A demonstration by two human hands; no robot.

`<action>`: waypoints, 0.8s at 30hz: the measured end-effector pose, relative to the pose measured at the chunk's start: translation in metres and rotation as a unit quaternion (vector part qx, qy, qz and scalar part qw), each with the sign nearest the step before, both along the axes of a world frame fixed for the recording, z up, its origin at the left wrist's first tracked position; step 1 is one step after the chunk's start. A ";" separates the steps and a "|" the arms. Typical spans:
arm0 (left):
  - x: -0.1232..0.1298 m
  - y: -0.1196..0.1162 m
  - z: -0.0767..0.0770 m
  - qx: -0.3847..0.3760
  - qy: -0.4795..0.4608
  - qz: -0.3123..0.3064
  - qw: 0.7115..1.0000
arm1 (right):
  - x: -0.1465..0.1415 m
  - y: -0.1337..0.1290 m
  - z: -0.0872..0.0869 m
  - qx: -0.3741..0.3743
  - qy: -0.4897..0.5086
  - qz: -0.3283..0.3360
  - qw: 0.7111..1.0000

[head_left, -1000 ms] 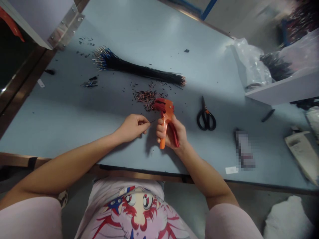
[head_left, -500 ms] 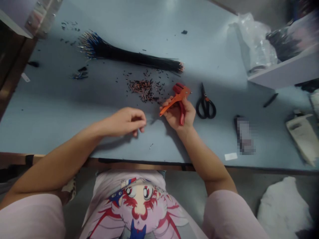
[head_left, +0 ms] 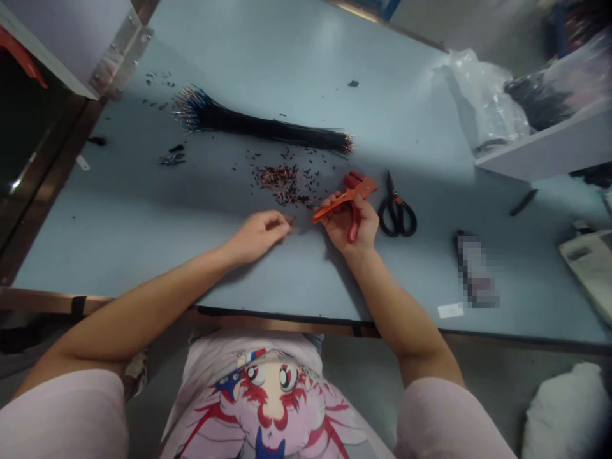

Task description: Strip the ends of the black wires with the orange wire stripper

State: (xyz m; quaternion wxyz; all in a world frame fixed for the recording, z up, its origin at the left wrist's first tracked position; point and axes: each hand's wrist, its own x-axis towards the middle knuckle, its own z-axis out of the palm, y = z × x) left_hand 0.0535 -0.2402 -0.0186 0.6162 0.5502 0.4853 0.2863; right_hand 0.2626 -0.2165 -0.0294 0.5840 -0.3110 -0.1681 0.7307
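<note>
My right hand is wrapped round a wire stripper with orange and red handles, its head pointing up and to the right. My left hand is closed in a pinch to the left of the tool; what its fingertips hold is too small and blurred to make out. Beyond both hands lies a long bundle of black wires, with blue and metal ends at the left and coppery ends at the right. Between the bundle and my hands is a heap of small black and copper scraps.
Black scissors lie just right of my right hand. Farther right are a blurred-out object, a white label, a black pen-like item and a bin edge with plastic bags. A few wire pieces lie at left.
My left hand has moved right, closer to the tool, and its fingers look more closed. The view has shifted slightly; my right hand still grips the stripper.
</note>
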 end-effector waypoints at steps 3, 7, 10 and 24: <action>-0.015 0.021 0.004 0.146 0.038 0.110 0.982 | 0.000 0.001 -0.001 0.002 -0.009 0.000 1.000; -0.033 0.036 0.010 0.177 0.082 0.183 0.964 | 0.000 0.002 -0.001 -0.003 -0.015 0.001 1.000; -0.045 0.042 0.009 0.206 0.199 0.168 0.943 | 0.000 0.002 -0.001 -0.004 0.001 0.005 1.000; -0.072 0.072 -0.023 0.289 0.365 0.160 0.871 | 0.000 0.003 -0.002 -0.033 0.000 0.010 0.999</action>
